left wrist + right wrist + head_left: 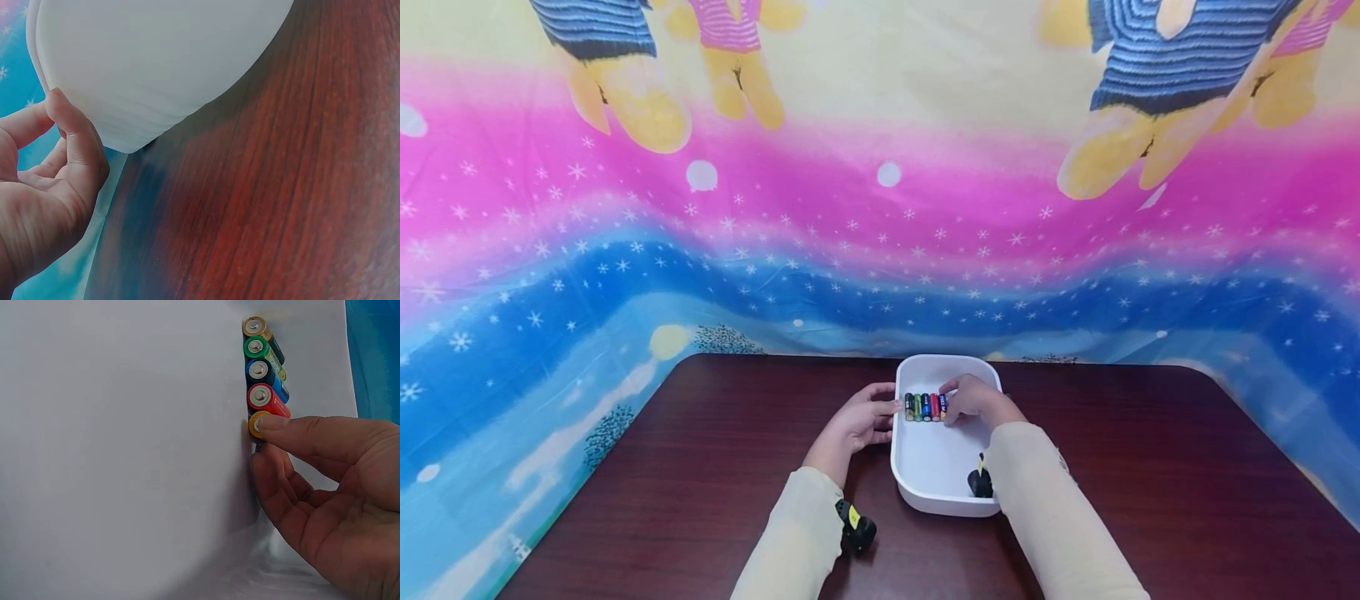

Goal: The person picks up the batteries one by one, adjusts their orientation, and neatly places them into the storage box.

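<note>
A row of several batteries (pixel 926 407) lies side by side inside a white rectangular tray (pixel 936 477), near its far half. In the right wrist view their ends show gold, green, blue, red and yellow. My right hand (pixel 973 400) is inside the tray and pinches the yellow-ended battery (pixel 254 424), the last of the row, with the thumb over its end. That battery sits against the red battery (pixel 260 395). At the tray's left side, my left hand (pixel 855 419) holds the rim, thumb and fingertips meeting at the edge in the left wrist view.
The tray stands on a dark reddish-brown wooden table (pixel 760 433), near its far edge. Behind hangs a patterned cloth (pixel 880 225) in pink and blue. A black wrist camera (pixel 857 529) hangs by the left sleeve, another (pixel 980 481) by the right sleeve over the tray.
</note>
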Motion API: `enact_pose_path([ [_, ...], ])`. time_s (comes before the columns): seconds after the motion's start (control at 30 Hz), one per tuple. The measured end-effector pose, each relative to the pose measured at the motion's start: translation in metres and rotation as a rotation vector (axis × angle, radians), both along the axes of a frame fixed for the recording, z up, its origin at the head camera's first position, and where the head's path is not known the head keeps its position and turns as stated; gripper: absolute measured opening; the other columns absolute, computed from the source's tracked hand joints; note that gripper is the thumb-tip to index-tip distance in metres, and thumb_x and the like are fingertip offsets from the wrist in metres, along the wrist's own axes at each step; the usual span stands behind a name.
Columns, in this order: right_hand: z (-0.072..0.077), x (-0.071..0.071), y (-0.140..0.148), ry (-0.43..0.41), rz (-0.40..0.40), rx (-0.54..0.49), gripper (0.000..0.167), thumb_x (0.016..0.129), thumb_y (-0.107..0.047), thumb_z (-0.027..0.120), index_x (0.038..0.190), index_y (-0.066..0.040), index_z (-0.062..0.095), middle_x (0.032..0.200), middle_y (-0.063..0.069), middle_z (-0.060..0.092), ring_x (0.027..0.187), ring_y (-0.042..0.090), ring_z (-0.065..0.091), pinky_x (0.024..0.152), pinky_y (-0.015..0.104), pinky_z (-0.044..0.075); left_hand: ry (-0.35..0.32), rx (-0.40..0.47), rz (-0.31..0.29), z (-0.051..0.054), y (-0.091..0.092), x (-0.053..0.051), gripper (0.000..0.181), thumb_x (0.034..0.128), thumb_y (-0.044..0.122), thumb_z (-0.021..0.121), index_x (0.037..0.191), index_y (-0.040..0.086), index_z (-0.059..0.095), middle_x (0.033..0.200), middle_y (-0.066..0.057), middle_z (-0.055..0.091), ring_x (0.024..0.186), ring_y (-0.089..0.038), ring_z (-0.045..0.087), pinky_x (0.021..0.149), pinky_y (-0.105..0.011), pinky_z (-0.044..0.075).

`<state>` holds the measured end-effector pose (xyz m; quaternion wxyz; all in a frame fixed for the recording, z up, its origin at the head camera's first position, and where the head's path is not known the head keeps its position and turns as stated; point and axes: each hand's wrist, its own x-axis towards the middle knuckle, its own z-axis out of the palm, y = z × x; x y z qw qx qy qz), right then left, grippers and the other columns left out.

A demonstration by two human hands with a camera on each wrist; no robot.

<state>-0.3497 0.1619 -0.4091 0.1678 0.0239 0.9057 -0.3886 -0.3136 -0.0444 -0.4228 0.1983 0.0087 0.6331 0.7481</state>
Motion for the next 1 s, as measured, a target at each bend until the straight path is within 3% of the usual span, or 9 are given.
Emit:
enact_pose_path([
  [0.4, 0.003, 0.000, 0.001, -0.003, 0.020, 0.033, 0.059, 0.068, 0.008, 0.073, 0.124, 0.000, 0.055, 0.100, 0.012, 0.060, 0.072, 0.019, 0.054, 0.059, 0.026, 0.047, -0.005, -0.001, -0.002, 0.003, -0.001, 0.002, 0.047, 0.0919, 0.007, 0.055, 0.136, 0.006, 0.037, 0.109, -0.021, 0.057, 0.068, -0.013, 0.054, 0.055, -0.026, 0.049],
  [0.53, 0.008, -0.001, 0.003, -0.006, 0.058, 0.108, 0.064, 0.069, 0.009, 0.070, 0.129, 0.002, 0.049, 0.097, 0.012, 0.058, 0.074, 0.020, 0.052, 0.063, 0.027, 0.046, 0.000, -0.002, -0.008, 0.003, 0.000, 0.002, 0.049, 0.0918, 0.008, 0.055, 0.137, 0.006, 0.036, 0.108, -0.020, 0.058, 0.069, -0.014, 0.054, 0.056, -0.027, 0.049],
  [0.63, 0.019, 0.001, 0.006, -0.007, 0.074, 0.126, 0.068, 0.070, 0.010, 0.067, 0.133, 0.002, 0.044, 0.095, 0.011, 0.058, 0.067, 0.017, 0.051, 0.066, 0.030, 0.048, -0.001, -0.005, -0.015, 0.003, 0.001, 0.003, 0.049, 0.0916, 0.008, 0.056, 0.137, 0.006, 0.036, 0.107, -0.021, 0.058, 0.069, -0.014, 0.055, 0.056, -0.027, 0.050],
  [0.73, 0.038, 0.004, 0.011, 0.002, 0.067, 0.029, 0.069, 0.073, 0.012, 0.063, 0.137, 0.002, 0.039, 0.097, 0.015, 0.058, 0.064, 0.015, 0.052, 0.072, 0.036, 0.050, -0.002, -0.006, -0.017, 0.003, 0.002, 0.004, 0.049, 0.0914, 0.007, 0.055, 0.137, 0.005, 0.037, 0.104, -0.020, 0.059, 0.069, -0.014, 0.054, 0.055, -0.026, 0.050],
  [0.87, 0.065, 0.006, 0.026, 0.040, 0.059, -0.110, 0.064, 0.079, 0.011, 0.059, 0.138, 0.002, 0.036, 0.114, 0.025, 0.054, 0.084, 0.029, 0.061, 0.081, 0.040, 0.050, -0.004, -0.008, -0.007, 0.004, 0.002, 0.005, 0.047, 0.0913, 0.006, 0.055, 0.135, 0.005, 0.038, 0.103, -0.019, 0.058, 0.067, -0.013, 0.053, 0.054, -0.026, 0.049],
  [1.0, 0.076, 0.006, 0.053, 0.075, 0.044, -0.080, 0.055, 0.085, 0.006, 0.055, 0.137, 0.005, 0.036, 0.125, 0.028, 0.048, 0.100, 0.035, 0.057, 0.084, 0.042, 0.049, -0.009, -0.015, 0.001, 0.004, 0.001, 0.005, 0.047, 0.0916, 0.006, 0.054, 0.136, 0.005, 0.037, 0.107, -0.022, 0.057, 0.068, -0.014, 0.053, 0.055, -0.026, 0.050],
])
